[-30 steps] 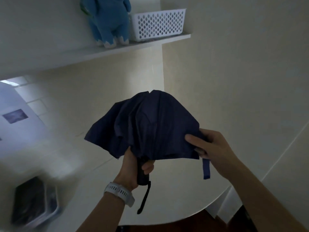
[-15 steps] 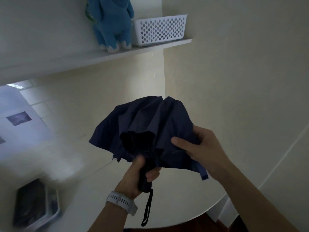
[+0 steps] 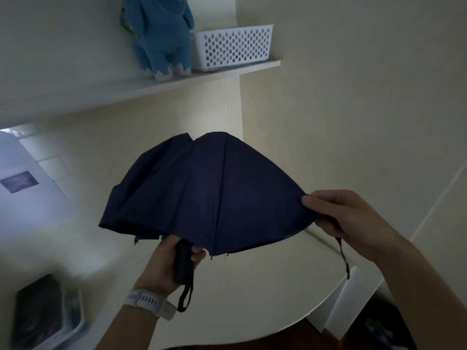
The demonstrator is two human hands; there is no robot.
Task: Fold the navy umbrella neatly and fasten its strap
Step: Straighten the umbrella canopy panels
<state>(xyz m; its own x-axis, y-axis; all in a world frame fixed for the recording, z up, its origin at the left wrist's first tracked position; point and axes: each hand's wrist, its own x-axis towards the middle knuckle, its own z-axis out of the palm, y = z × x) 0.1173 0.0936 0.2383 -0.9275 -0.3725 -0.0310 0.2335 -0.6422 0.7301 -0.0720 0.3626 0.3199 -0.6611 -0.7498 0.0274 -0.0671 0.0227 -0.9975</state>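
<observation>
Both hands hold the navy umbrella [image 3: 214, 195]: left hand [image 3: 171, 263] closed around its handle [image 3: 182, 263], right hand [image 3: 338, 213] pinching the canopy edge, strap [image 3: 343, 256] hanging.

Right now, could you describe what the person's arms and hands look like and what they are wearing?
Both forearms are bare, with no sleeves or gloves in view. The left hand has a white watch on its wrist, its strap perforated with small slots. The right hand and its wrist show no rings, bands or watch.

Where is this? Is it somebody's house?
Probably a room at home. A blue plush toy and a white basket stand on a wall shelf, and a pale round table lies below.
</observation>
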